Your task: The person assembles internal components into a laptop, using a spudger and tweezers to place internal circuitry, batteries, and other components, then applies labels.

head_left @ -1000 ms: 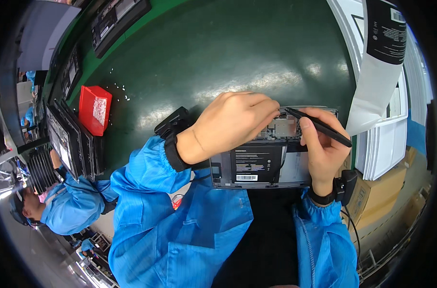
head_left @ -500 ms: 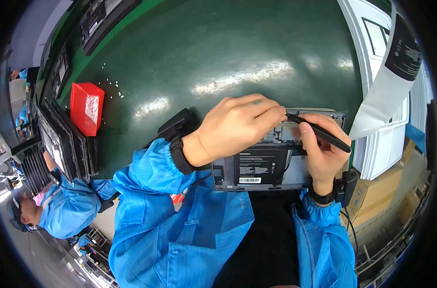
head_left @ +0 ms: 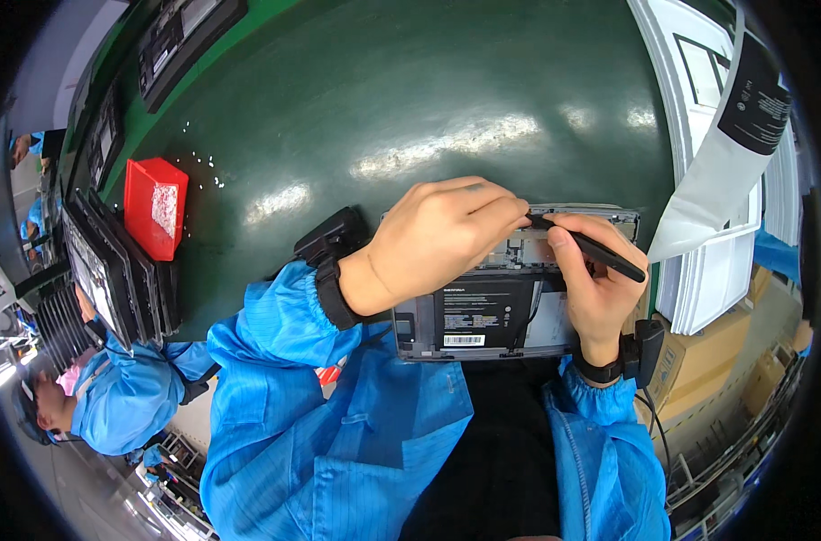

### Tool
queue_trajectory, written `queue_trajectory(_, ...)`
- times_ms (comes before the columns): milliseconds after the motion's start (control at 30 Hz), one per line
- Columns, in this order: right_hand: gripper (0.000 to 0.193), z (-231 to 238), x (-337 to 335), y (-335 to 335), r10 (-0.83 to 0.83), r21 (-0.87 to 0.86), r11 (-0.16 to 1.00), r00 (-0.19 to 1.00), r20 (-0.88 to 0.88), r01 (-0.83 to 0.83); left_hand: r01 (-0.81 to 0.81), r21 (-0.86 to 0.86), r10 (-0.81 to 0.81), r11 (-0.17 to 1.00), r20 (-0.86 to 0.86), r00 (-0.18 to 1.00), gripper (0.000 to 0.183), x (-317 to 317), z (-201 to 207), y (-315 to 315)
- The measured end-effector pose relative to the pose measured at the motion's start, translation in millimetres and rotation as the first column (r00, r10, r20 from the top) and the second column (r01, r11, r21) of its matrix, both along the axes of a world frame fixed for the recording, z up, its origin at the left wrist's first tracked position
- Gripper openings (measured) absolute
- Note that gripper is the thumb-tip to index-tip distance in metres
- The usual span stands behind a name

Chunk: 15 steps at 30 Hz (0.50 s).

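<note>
An opened flat computer body [head_left: 409,347] lies in front of me, its circuit boards along the far side and a black battery [head_left: 469,311] with a white barcode label on the near side. My right hand [head_left: 600,275] grips slim black tweezers [head_left: 613,259] like a pen, their tip pointing left to my left fingertips. Over the device's far part, my left hand [head_left: 451,230] is closed, thumb and fingers pinched beside that tip. Whatever lies between the left fingers is hidden. Both wrists wear black straps with small black boxes.
A red bin [head_left: 158,207] of small white bits stands on the green table [head_left: 338,99], with loose bits beside it. Dark panels [head_left: 113,261] stand upright at left. White trays [head_left: 713,288] are stacked at right under a pale sheet [head_left: 713,194]. A co-worker [head_left: 126,401] is at far left.
The whole view has shifted slightly to the left. Both hands stay over the device, with the tweezers still held at the left fingertips.
</note>
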State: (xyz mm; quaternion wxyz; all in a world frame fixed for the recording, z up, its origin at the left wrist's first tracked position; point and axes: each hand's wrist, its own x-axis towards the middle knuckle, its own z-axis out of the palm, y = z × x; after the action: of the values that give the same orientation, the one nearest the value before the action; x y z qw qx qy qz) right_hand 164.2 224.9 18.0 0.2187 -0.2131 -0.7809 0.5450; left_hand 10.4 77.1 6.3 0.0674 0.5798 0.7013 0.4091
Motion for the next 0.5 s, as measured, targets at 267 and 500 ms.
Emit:
queue_trajectory(267,0.015,1.8,6.9,0.4,-0.105,-0.155,0.983,0.994,-0.009,0.102,-0.009,0.019,0.009,1.000,0.005,1.000,0.017,1.2,5.4,0.7)
queue_trajectory(500,0.016,2.0,8.3,4.3,-0.100,-0.097,0.991,0.994,-0.034,0.096,0.019,0.028,-0.019,0.999,-0.024,1.000,0.016,-0.7,13.3,4.7)
